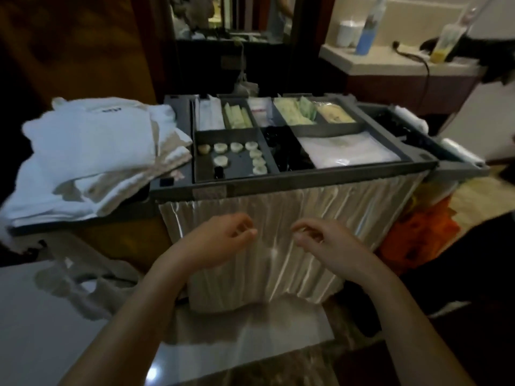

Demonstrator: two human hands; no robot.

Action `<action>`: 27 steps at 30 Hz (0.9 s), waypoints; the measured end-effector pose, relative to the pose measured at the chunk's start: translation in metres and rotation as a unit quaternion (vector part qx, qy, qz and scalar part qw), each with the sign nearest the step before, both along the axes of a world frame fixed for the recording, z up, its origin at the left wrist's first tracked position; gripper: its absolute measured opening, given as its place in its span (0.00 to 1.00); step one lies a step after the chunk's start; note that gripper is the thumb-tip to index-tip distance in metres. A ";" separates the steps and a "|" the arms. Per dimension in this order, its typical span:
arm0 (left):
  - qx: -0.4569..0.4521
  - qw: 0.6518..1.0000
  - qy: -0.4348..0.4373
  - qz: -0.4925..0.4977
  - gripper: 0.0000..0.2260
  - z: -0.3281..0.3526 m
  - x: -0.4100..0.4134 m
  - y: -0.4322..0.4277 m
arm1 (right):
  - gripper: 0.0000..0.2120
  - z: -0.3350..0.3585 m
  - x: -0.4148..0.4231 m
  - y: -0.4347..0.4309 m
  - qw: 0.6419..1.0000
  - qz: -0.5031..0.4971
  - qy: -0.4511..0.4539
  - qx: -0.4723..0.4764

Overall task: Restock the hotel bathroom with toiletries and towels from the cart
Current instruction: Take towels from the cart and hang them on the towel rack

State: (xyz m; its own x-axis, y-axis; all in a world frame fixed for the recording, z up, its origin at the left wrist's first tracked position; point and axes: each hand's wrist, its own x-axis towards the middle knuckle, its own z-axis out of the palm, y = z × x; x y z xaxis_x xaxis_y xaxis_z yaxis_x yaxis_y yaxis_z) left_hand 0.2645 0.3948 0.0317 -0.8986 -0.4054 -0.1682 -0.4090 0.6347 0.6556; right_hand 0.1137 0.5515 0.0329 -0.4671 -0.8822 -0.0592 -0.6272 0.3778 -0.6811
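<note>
A grey housekeeping cart (320, 178) stands in front of me, its top tray split into compartments. One compartment holds several small round soaps (252, 154); others hold pale green packets (238, 117) and a clear plastic bag (348, 151). A pile of folded white towels (92, 151) lies on the cart's left end. A shiny cream curtain (292, 232) hangs down the cart's front. My left hand (220, 238) and my right hand (326, 240) hover in front of this curtain, fingers loosely curled, holding nothing that I can see.
At the back right, a bathroom counter (390, 59) carries a blue spray bottle (367, 32), a yellow spray bottle (448, 37), white cups (347, 33) and a black cord. Orange cloth (418, 232) bulges at the cart's right side. White fabric (83, 285) lies on the glossy floor at left.
</note>
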 end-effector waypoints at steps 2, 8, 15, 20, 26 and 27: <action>-0.008 1.000 0.017 0.021 0.13 0.004 -0.005 -0.025 | 0.08 0.007 -0.010 -0.028 1.000 0.023 0.012 -0.013; -0.047 0.991 0.048 0.116 0.14 0.021 -0.011 -0.089 | 0.07 0.012 -0.036 -0.114 0.994 0.095 0.033 -0.035; -0.039 0.962 0.116 0.242 0.11 0.007 -0.003 -0.157 | 0.08 0.013 -0.063 -0.231 0.974 0.220 0.038 -0.022; -0.108 0.911 0.148 0.370 0.11 0.000 -0.003 -0.213 | 0.07 0.022 -0.080 -0.314 0.947 0.317 0.028 -0.035; -0.194 0.824 0.107 0.522 0.19 -0.014 -0.008 -0.286 | 0.10 0.006 -0.084 -0.392 0.910 0.408 0.030 -0.062; -0.193 0.812 0.094 0.543 0.19 -0.017 -0.009 -0.296 | 0.11 0.003 -0.083 -0.405 0.905 0.418 0.036 -0.069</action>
